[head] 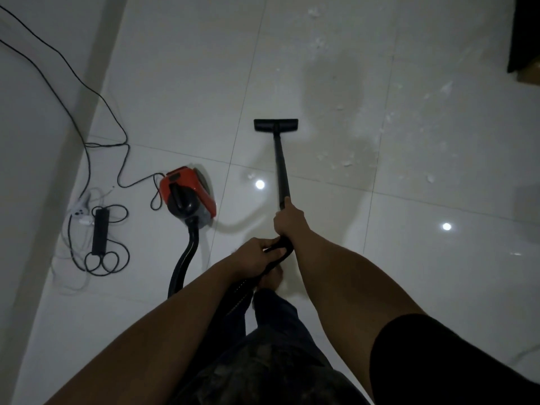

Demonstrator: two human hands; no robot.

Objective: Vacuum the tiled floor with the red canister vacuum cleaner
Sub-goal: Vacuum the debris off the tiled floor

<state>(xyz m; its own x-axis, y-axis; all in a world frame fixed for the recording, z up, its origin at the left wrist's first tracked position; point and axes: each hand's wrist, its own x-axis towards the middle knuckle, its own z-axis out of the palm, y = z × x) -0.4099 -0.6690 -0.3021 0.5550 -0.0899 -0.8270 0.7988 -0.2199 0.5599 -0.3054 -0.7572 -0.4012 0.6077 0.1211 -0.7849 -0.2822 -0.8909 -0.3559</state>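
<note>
Red canister vacuum cleaner (188,194) sits left of centre, no writing legible. Right hand (287,219) fingers grip the black wand (281,165); left hand (258,255) fingers close round the hose (187,258) just below.

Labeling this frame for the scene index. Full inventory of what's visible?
canister vacuum: 1, red and black, floor, left of centre
hose: 1, black, from canister to the hands
wand: 1, black, centre
floor nozzle: 1, black, flat on tile ahead
power strip: 1, black, floor, far left
cables: several, black, looping along left wall
debris: scattered bits, white, right of nozzle
tiled floor: white, glossy
dark furniture: partly seen, top right
left hand: shut on hose
right hand: shut on wand
</note>
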